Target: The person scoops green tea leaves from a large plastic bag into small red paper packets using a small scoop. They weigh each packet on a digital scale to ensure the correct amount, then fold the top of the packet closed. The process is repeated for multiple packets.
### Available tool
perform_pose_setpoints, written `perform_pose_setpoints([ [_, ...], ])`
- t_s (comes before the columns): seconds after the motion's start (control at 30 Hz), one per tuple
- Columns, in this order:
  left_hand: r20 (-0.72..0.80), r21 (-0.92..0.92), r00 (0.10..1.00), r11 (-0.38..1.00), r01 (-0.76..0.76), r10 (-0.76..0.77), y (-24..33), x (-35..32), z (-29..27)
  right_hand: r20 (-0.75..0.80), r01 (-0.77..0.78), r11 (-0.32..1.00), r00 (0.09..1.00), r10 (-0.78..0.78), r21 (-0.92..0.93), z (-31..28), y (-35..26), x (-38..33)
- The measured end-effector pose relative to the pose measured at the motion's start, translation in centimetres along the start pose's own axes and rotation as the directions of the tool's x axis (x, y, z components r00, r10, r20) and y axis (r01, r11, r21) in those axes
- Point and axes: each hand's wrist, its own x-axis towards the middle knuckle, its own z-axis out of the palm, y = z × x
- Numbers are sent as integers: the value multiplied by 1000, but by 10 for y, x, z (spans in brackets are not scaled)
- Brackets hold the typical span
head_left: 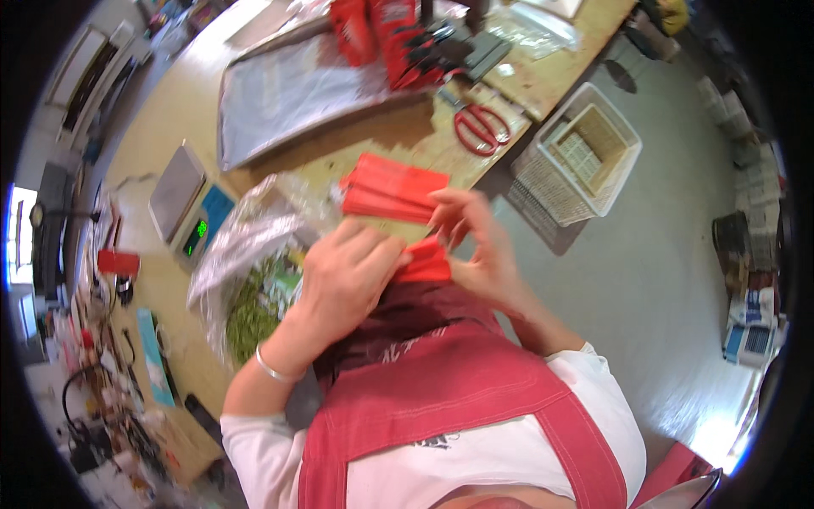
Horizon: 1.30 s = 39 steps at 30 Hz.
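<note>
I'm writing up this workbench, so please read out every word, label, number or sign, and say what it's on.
Scale display: green digits, too small to read reliably.
Apron: pale lettering, too blurred and creased.
White shirt: dark print, partly covered, unreadable.
Held red item: no readable text.
Upper red bag: pale marks, too blurred.

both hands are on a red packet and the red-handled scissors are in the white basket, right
No: the head view shows the red-handled scissors on the table, not in the white basket. Left hand and right hand are indeed on a red packet.
</note>
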Motion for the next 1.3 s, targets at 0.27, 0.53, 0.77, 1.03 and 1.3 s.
perform_pose_setpoints([
  [0.27,19,-144,994,984,107,-106,-8,-5,4,37,441,877,896,-443,-190,-5,-6,-2],
  [0.53,-62,-230,985,963,142,-160,-10,-19,11,103,602,766,796,-596,-225,0,-8,0],
  [0.77,-299,-99,944,988,117,-142,-6,-35,8,221,139,981,961,-167,138,10,-46,-18],
  [1.03,-524,77,816,940,332,-245,29,-97,-58,148,208,974,964,-219,89,48,-40,-22],
  [1.3,-845,119,84,-32,992,-528,42,-359,-134,-4,361,926,932,-362,108,84,-34,-5],
])
